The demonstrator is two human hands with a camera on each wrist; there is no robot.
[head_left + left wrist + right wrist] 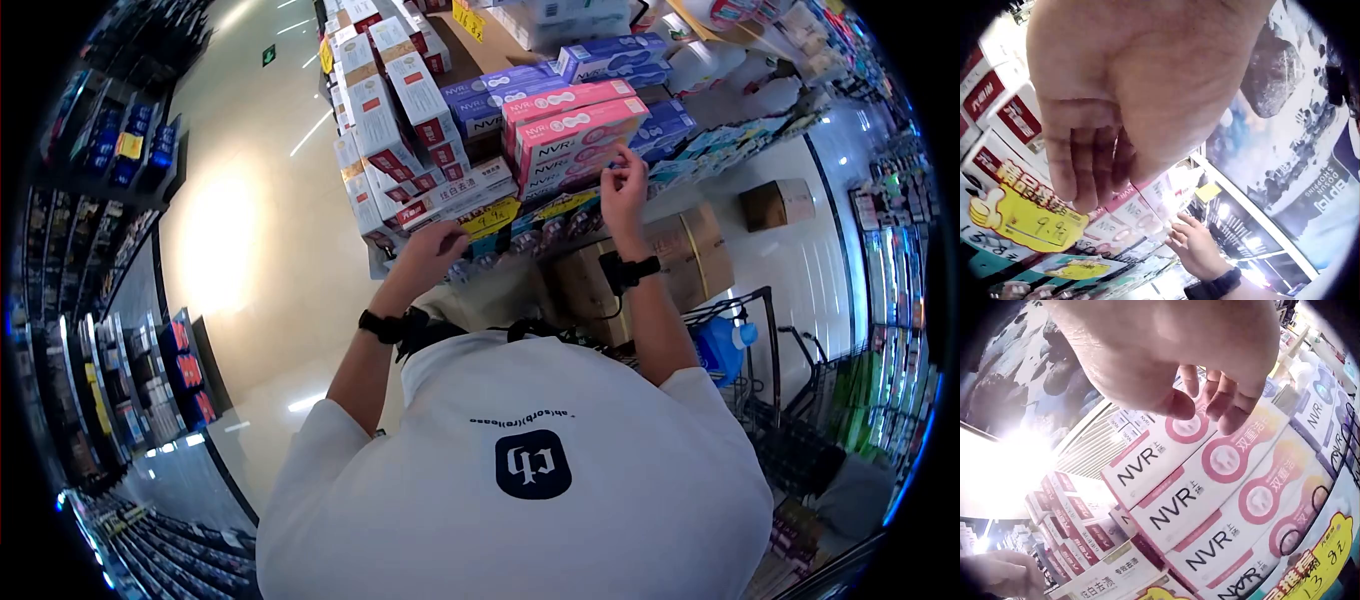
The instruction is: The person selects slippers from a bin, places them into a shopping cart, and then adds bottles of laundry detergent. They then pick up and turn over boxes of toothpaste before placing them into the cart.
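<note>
Pink NVR boxes (pixel 575 140) are stacked on the display, their printed fronts large in the right wrist view (pixel 1179 500). By their right end is the right hand (pixel 625 195), fingers bent and nothing held; in the right wrist view its fingertips overlap the upper boxes, and contact cannot be told. The left hand (pixel 430 257) hangs at the display's front edge, below a long white box (pixel 460 195) and a yellow price tag (pixel 487 220). In the left wrist view its fingers (pixel 1088 162) hang loosely bent and empty beside a yellow price tag (pixel 1041 215).
White-and-red boxes (pixel 390 110) stand in stacks at the left, blue-purple boxes (pixel 610 55) behind and right. Cardboard cartons (pixel 690 255) lie on the floor below. A cart (pixel 770 330) with a blue bottle (pixel 718 350) stands at the right.
</note>
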